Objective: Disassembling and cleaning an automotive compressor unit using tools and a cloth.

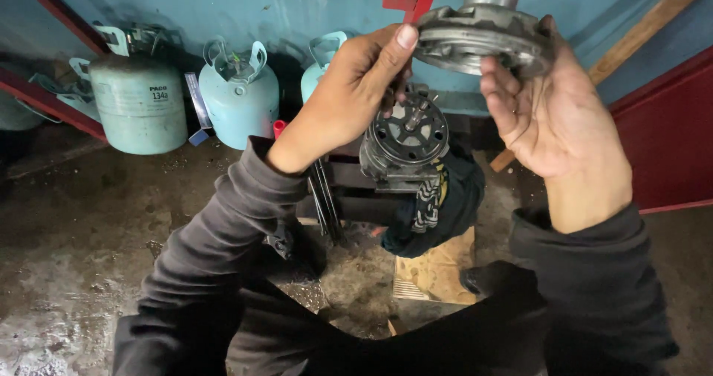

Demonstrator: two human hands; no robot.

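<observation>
Both of my hands hold up a grey round metal housing cover [483,38] with a short cylinder neck on top. My left hand [349,94] pinches its left rim with thumb and fingers. My right hand [549,109] cups its right side from below. Under the cover sits a metal compressor body [405,142] with a dark round plate and a short shaft at its centre, resting on a dark cloth [445,198].
Three pale blue-green gas cylinders [238,97] stand against the blue wall at the back left. A black pulley disc [324,198] leans beside the compressor. Cardboard [438,272] lies on the stained concrete floor. A red panel [668,131] stands at right.
</observation>
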